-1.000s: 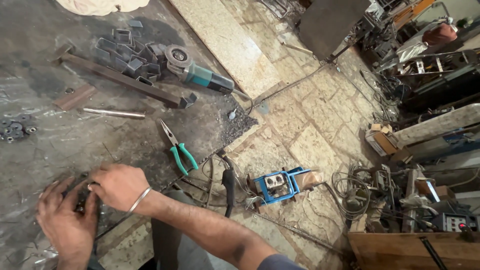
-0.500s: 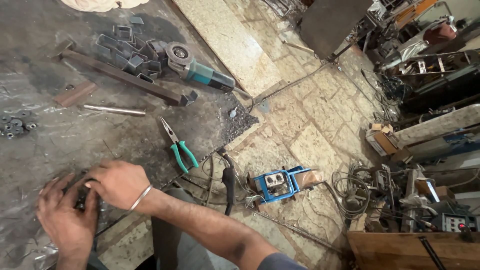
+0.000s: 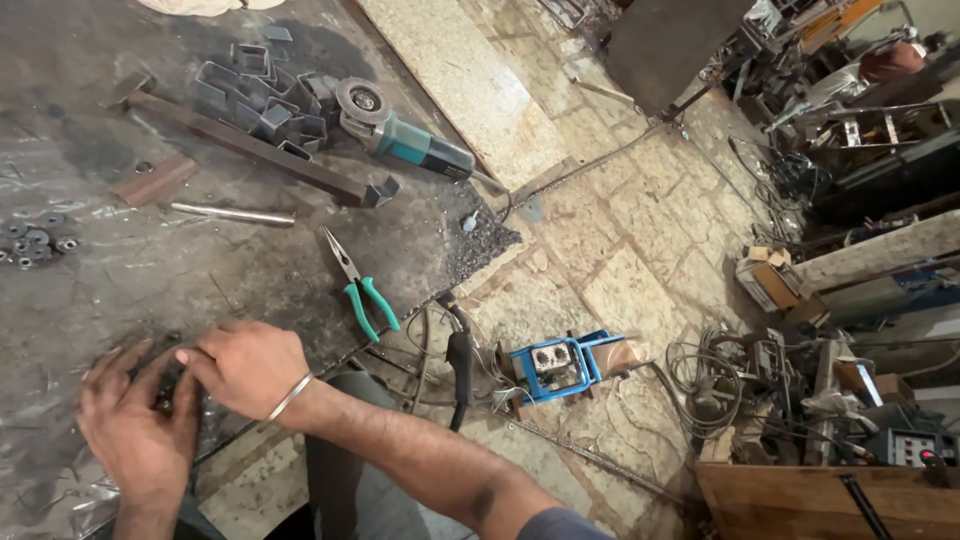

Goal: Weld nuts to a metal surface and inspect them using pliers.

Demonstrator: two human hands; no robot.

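Grimy dark steel tabletop [image 3: 150,270], messy workshop. Left hand [image 3: 135,435] and right hand [image 3: 245,365] both pinched tight on small dark metal part [image 3: 168,385]. Green-handled long-nose pliers [image 3: 358,283] lying nearby.

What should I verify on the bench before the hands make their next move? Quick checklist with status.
1. Left hand and right hand both on the small dark part: ok.
2. Part's shape and grip: cannot tell, the hands cover it.
3. Green-handled pliers apart from both hands, beside the right one: ok.
4. Angle grinder lies far from the hands, among cut metal sections: ok.
5. Grinder powered or not: cannot tell.
6. Steel rod lies loose on the worktable, not near the edge: ok.
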